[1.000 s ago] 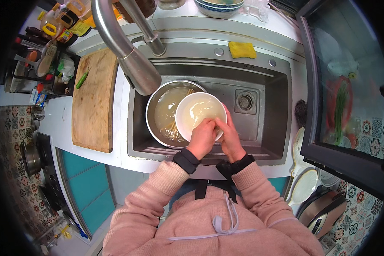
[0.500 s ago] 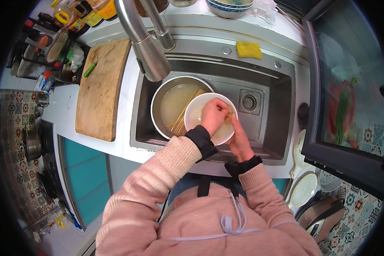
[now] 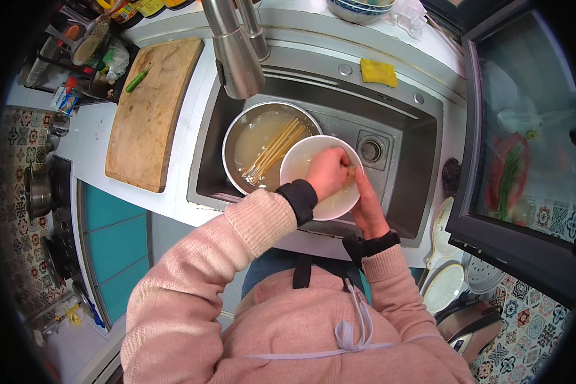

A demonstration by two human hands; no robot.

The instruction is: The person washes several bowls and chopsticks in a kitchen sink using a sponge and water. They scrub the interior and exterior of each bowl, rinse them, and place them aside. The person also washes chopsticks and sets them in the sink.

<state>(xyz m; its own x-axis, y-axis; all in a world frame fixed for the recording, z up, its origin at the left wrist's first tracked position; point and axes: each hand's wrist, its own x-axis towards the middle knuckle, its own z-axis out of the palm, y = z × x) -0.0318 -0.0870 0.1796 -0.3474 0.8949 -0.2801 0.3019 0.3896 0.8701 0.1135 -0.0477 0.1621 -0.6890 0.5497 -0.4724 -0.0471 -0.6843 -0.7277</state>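
Note:
A white bowl (image 3: 292, 161) is held over the sink, next to a round metal pot (image 3: 229, 150) and overlapping its right side. My right hand (image 3: 370, 208) grips the bowl's right side, with the thumb along the rim. Inside the bowl, my left hand (image 3: 328, 171) is closed on a small tan wad (image 3: 350, 174), pressed against the inner wall; my fingers mostly hide the wad. Cloudy liquid shows in the bowl. Several wooden chopsticks (image 3: 276, 149) lie together in the pot's cloudy water.
The faucet (image 3: 240, 67) hangs over the sink (image 3: 406, 221), above the pot's far side. A yellow sponge (image 3: 378, 73) lies on the back ledge. Left of the sink, a green pepper (image 3: 136, 80) rests on a wooden cutting board (image 3: 141, 134). An open window (image 3: 457, 227) juts in at the right.
My left hand has shifted its place inside the bowl, rubbing along the wall. The chopsticks have moved and show more fully in the pot. The whole view has shifted slightly.

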